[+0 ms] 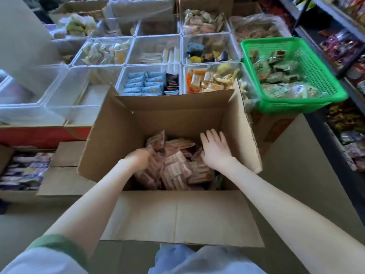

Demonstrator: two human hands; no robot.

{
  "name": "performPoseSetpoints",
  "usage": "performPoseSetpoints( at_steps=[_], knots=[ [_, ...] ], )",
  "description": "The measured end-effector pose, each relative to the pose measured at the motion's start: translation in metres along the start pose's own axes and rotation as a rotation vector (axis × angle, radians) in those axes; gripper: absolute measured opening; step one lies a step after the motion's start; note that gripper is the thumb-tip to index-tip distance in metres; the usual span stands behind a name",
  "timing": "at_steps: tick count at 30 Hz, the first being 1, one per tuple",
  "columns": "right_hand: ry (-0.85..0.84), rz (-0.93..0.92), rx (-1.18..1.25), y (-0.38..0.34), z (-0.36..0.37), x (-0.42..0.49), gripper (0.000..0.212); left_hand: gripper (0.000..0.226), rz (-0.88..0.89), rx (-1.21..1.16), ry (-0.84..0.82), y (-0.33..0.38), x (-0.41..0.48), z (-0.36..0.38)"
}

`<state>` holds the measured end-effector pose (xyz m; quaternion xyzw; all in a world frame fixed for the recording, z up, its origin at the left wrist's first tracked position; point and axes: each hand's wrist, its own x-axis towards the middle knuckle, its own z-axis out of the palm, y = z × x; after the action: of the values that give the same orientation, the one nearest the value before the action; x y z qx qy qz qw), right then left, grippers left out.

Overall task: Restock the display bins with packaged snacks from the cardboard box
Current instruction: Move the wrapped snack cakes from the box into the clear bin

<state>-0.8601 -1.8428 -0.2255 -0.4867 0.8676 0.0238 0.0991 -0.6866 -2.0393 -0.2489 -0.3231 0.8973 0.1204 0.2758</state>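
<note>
An open cardboard box (177, 113) stands in front of me, its bottom covered with pink and white snack packets (175, 167). Both my hands are inside it. My left hand (140, 158) is blurred and digs into the packets at the left, fingers curled among them; whether it grips any is unclear. My right hand (215, 148) lies flat with straight, spread fingers on the packets at the right. Clear display bins (152, 66) sit in rows just beyond the box, several partly filled with wrapped snacks.
A green plastic basket (296, 103) of green packets sits at the right over a bin. Dark shelves (335, 135) with snack bags run down the right side. Two large clear bins (65, 103) stand at the left, and another cardboard box with purple packs (25, 171) lies at the lower left.
</note>
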Motion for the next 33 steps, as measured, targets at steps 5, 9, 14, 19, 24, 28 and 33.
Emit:
performPoseSetpoints(
  at_steps=[5, 9, 14, 19, 24, 28, 33],
  knots=[
    [-0.243, -0.071, 0.096, -0.06, 0.013, 0.024, 0.056, 0.036, 0.143, -0.026, 0.188, -0.053, -0.004, 0.0],
    [-0.492, -0.168, 0.207, -0.105, 0.02, 0.041, 0.037, 0.036, 0.369, -0.029, 0.459, -0.085, -0.012, 0.019],
    [-0.518, -0.119, 0.123, -0.139, 0.032, 0.052, 0.052, 0.029, 0.543, -0.029, 0.561, -0.099, 0.002, 0.033],
    [-0.326, 0.079, 0.208, -0.15, 0.04, 0.05, 0.034, 0.03, 0.587, 0.008, 0.561, -0.099, 0.008, 0.035],
    [-0.195, 0.154, 0.495, -0.149, 0.04, 0.043, 0.025, 0.037, 0.549, -0.015, 0.534, -0.097, 0.009, 0.032],
    [0.057, 0.109, 0.703, -0.146, 0.006, 0.03, 0.022, 0.036, 0.439, -0.661, 0.444, -0.092, -0.003, 0.005],
    [0.36, 0.06, 1.051, -0.147, -0.048, 0.002, 0.024, 0.042, 0.198, -1.229, 0.496, -0.089, -0.03, -0.035]
  ],
)
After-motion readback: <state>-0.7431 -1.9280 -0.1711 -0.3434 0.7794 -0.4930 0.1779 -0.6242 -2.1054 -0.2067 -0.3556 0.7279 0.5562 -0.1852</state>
